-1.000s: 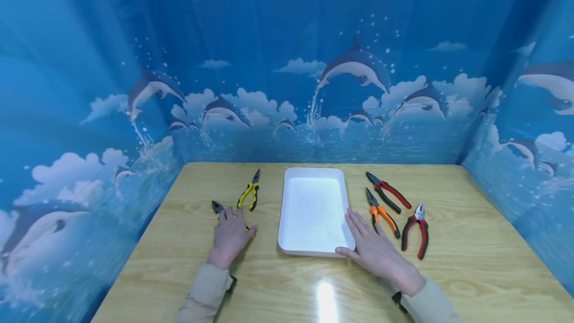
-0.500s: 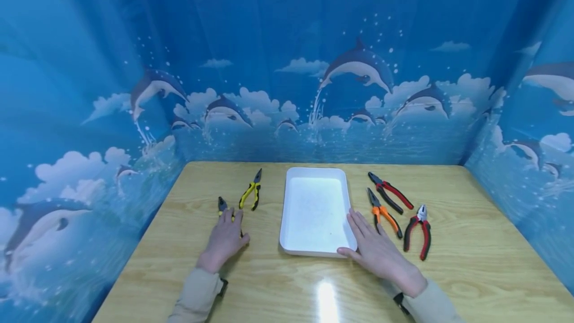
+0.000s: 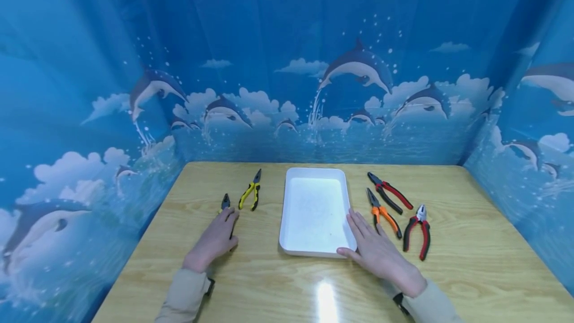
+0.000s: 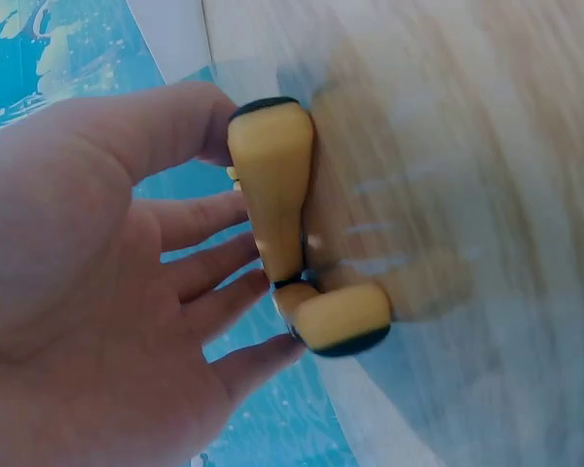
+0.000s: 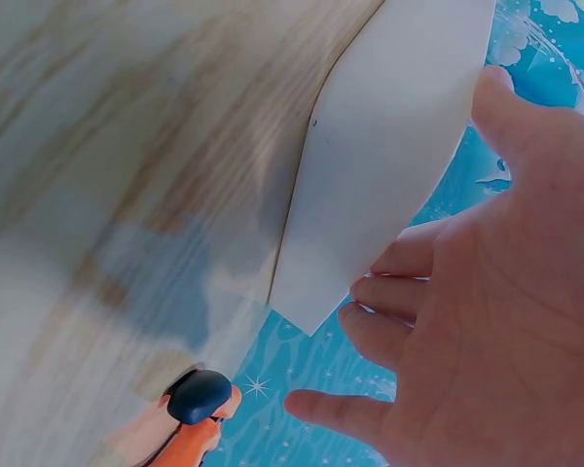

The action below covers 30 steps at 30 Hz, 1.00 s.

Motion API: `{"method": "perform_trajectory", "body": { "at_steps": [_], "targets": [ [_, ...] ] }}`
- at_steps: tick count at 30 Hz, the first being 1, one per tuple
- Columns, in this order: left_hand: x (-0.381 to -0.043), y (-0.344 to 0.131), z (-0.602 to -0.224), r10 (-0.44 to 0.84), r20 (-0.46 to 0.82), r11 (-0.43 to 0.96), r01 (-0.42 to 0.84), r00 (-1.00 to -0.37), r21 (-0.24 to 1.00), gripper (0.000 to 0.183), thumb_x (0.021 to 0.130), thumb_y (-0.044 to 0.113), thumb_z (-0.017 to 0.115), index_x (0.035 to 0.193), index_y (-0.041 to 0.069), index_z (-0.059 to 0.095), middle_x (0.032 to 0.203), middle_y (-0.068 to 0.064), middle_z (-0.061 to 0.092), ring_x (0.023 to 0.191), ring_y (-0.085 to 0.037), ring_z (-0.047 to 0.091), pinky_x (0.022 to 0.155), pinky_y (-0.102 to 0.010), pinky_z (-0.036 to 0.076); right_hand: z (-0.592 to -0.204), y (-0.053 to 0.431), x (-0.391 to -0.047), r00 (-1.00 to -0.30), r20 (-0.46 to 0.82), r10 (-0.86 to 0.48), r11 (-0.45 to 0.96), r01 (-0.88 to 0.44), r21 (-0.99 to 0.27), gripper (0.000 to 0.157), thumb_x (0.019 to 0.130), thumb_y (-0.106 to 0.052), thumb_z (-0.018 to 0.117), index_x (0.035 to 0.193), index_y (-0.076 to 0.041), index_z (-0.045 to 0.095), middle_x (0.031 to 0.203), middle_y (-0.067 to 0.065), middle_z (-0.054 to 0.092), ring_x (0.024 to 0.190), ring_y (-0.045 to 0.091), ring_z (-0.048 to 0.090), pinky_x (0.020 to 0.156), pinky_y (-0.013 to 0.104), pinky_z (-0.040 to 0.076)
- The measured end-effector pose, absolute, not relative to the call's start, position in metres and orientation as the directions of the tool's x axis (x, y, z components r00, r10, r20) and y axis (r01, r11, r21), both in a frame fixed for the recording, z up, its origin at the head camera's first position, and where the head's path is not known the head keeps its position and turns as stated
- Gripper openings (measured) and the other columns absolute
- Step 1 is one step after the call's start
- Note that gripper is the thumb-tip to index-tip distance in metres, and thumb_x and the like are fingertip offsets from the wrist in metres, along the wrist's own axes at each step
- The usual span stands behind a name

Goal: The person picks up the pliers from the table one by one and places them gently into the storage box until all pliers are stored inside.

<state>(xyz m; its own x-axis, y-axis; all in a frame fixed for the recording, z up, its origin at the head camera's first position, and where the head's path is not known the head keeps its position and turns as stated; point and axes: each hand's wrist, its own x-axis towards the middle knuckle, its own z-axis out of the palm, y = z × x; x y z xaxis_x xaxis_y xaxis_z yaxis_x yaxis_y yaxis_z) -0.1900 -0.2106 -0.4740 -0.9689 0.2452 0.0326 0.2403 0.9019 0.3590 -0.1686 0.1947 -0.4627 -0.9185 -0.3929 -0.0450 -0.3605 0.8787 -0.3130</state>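
My left hand (image 3: 214, 238) lies over yellow-and-black pliers (image 3: 226, 200) on the left of the table; only their dark jaws and a bit of handle show past the fingers. In the left wrist view, the thumb is against the end of one yellow handle (image 4: 274, 175), with the fingers along the far side of the pliers. My right hand (image 3: 376, 253) rests with straight fingers on the right edge of a white rectangular tray (image 3: 314, 213), its thumb near the front corner. Nothing lies in the tray.
Yellow-and-black long-nose pliers (image 3: 249, 194) lie left of the tray. To its right are orange-and-black long-nose pliers (image 3: 382, 213) and two red-and-black pliers, one farther back (image 3: 391, 192), one nearer (image 3: 417, 233). A blue dolphin curtain (image 3: 269, 64) borders the wooden table (image 3: 278, 288).
My left hand has moved left, and the pliers under it have turned from pointing far left to pointing almost straight away from me. The right hand and tray have stayed put.
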Motion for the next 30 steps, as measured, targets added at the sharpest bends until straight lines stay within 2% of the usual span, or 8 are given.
{"method": "perform_trajectory", "body": {
  "at_steps": [5, 10, 12, 15, 19, 24, 30],
  "targets": [
    [-0.189, -0.213, -0.473, 0.246, 0.032, 0.902, 0.241, -0.969, 0.357, 0.062, 0.086, -0.004, 0.06, 0.145, -0.011, 0.044, 0.153, -0.033, 0.037, 0.141, -0.05, 0.036, 0.117, -0.061, 0.032, -0.461, 0.194, -0.168, -0.918, -0.052, -0.393, 0.879, -0.359, -0.314, 0.092, 0.098, -0.061, 0.053, 0.16, -0.001, 0.022, 0.168, 0.017, 0.012, 0.153, 0.04, 0.017, 0.115, 0.074, 0.02],
    [-0.184, -0.212, -0.47, 0.167, 0.087, 0.931, 0.186, -0.982, 0.314, 0.058, 0.093, 0.005, 0.066, 0.146, -0.008, 0.045, 0.15, -0.034, 0.04, 0.137, -0.05, 0.042, 0.112, -0.062, 0.039, -0.463, 0.195, -0.169, -0.918, -0.044, -0.394, 0.876, -0.361, -0.319, 0.091, 0.098, -0.06, 0.054, 0.16, -0.001, 0.022, 0.168, 0.017, 0.013, 0.153, 0.04, 0.017, 0.115, 0.074, 0.019],
    [-0.179, -0.211, -0.468, 0.106, 0.103, 0.951, 0.132, -0.989, 0.28, 0.061, 0.093, 0.012, 0.07, 0.144, -0.011, 0.045, 0.143, -0.037, 0.045, 0.13, -0.051, 0.047, 0.105, -0.062, 0.045, -0.464, 0.195, -0.169, -0.918, -0.039, -0.395, 0.876, -0.364, -0.317, 0.091, 0.098, -0.061, 0.054, 0.159, -0.001, 0.023, 0.168, 0.017, 0.013, 0.153, 0.04, 0.018, 0.115, 0.074, 0.019],
    [-0.172, -0.21, -0.464, 0.003, 0.098, 0.967, 0.028, -0.995, 0.252, 0.065, 0.093, 0.023, 0.074, 0.138, -0.016, 0.046, 0.123, -0.038, 0.054, 0.11, -0.049, 0.056, 0.084, -0.058, 0.056, -0.465, 0.195, -0.169, -0.918, -0.032, -0.395, 0.878, -0.367, -0.307, 0.091, 0.098, -0.061, 0.053, 0.159, -0.001, 0.022, 0.168, 0.017, 0.012, 0.153, 0.04, 0.018, 0.115, 0.074, 0.019],
    [-0.168, -0.208, -0.464, -0.104, 0.04, 0.962, -0.091, -0.994, 0.259, 0.07, 0.092, 0.036, 0.074, 0.129, -0.019, 0.049, 0.099, -0.031, 0.054, 0.088, -0.04, 0.058, 0.062, -0.05, 0.056, -0.466, 0.195, -0.17, -0.92, -0.026, -0.392, 0.881, -0.367, -0.297, 0.091, 0.098, -0.06, 0.054, 0.159, -0.001, 0.023, 0.168, 0.017, 0.013, 0.153, 0.04, 0.018, 0.115, 0.073, 0.019],
    [-0.169, -0.206, -0.466, -0.137, 0.008, 0.962, -0.131, -0.991, 0.24, 0.069, 0.09, 0.04, 0.076, 0.121, -0.017, 0.053, 0.095, -0.028, 0.053, 0.082, -0.036, 0.058, 0.058, -0.048, 0.056, -0.466, 0.195, -0.169, -0.92, -0.027, -0.392, 0.882, -0.367, -0.294, 0.09, 0.098, -0.06, 0.054, 0.159, -0.001, 0.023, 0.168, 0.017, 0.013, 0.153, 0.039, 0.018, 0.115, 0.073, 0.019],
    [-0.173, -0.205, -0.466, -0.107, 0.04, 0.97, -0.096, -0.993, 0.224, 0.061, 0.09, 0.035, 0.077, 0.113, -0.017, 0.055, 0.089, -0.025, 0.052, 0.076, -0.033, 0.056, 0.053, -0.042, 0.054, -0.464, 0.194, -0.168, -0.917, -0.026, -0.398, 0.877, -0.372, -0.304, 0.091, 0.098, -0.06, 0.054, 0.159, 0.0, 0.023, 0.168, 0.018, 0.013, 0.153, 0.04, 0.018, 0.115, 0.074, 0.019]
  ]
}}
